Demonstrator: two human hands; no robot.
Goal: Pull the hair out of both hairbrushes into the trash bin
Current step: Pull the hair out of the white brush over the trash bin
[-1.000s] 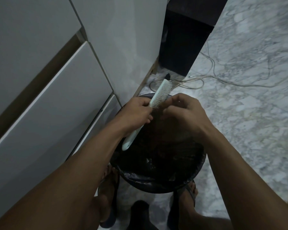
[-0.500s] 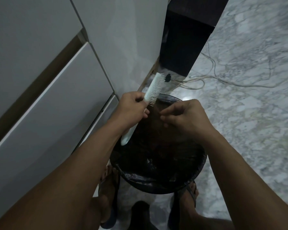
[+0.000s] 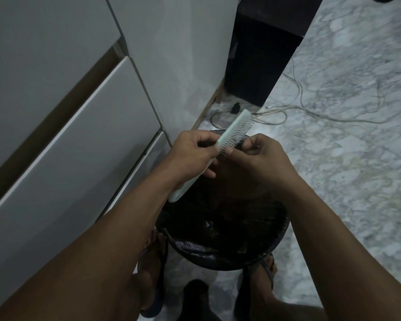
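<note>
- gripping the white hairbrush (image 3: pixel 235 130) by its handle, the left hand (image 3: pixel 192 156) held it above the trash bin (image 3: pixel 220 256).
- the right hand (image 3: pixel 252 156) pinched at the bristles; whether it had hair was unclear.
- next likely called for pulling hair free and dropping it in.

A pale mint-white hairbrush (image 3: pixel 235 129) with white bristles shows above a black trash bin (image 3: pixel 220 256) lined in glossy black plastic, beside grey-white cabinet drawers (image 3: pixel 63 144) at left and grey-veined white marble floor (image 3: pixel 347 172) at right.

The left hand (image 3: pixel 190 156) hides the hairbrush (image 3: pixel 237 128) handle's middle (any hair there too small to tell)
</note>
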